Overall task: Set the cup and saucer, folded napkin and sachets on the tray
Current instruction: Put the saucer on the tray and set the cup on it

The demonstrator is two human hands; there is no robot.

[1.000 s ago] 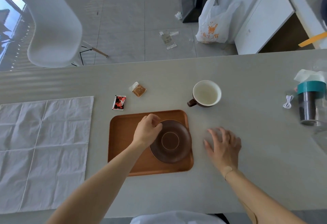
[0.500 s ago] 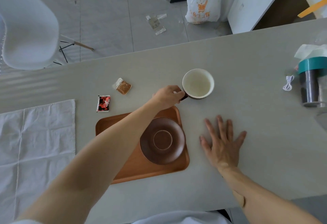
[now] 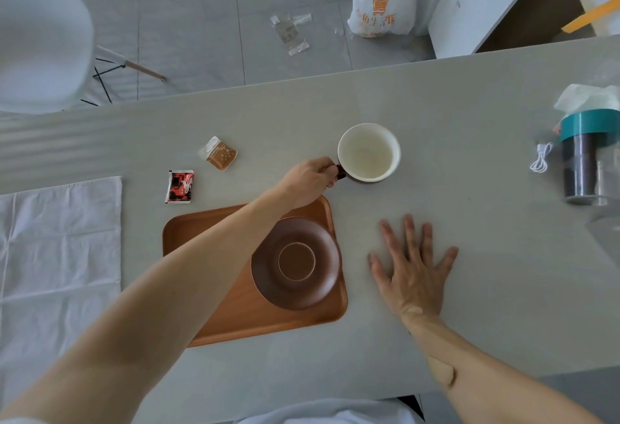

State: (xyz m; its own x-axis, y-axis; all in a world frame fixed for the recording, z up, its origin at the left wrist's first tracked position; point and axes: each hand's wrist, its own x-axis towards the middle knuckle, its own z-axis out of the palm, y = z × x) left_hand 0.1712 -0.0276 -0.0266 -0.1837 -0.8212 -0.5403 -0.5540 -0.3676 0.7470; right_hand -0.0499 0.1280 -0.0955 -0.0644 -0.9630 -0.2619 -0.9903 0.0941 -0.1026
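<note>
The cup (image 3: 368, 152) is round, cream-white inside and dark brown outside, and stands on the grey matte table (image 3: 469, 115) just beyond the tray (image 3: 214, 309). The left hand (image 3: 307, 182) pinches its small dark handle with curled fingers (image 3: 327, 172). The tray is smooth orange-brown wood with rounded corners; a dark brown saucer (image 3: 297, 262) with a ringed centre sits at its right end. The right hand (image 3: 414, 272) lies flat on the table, fingers spread. Two sachets, one red-black (image 3: 180, 186) and one brown (image 3: 219, 153), lie left of the cup. A creased white napkin (image 3: 57, 256) lies unfolded at far left.
</note>
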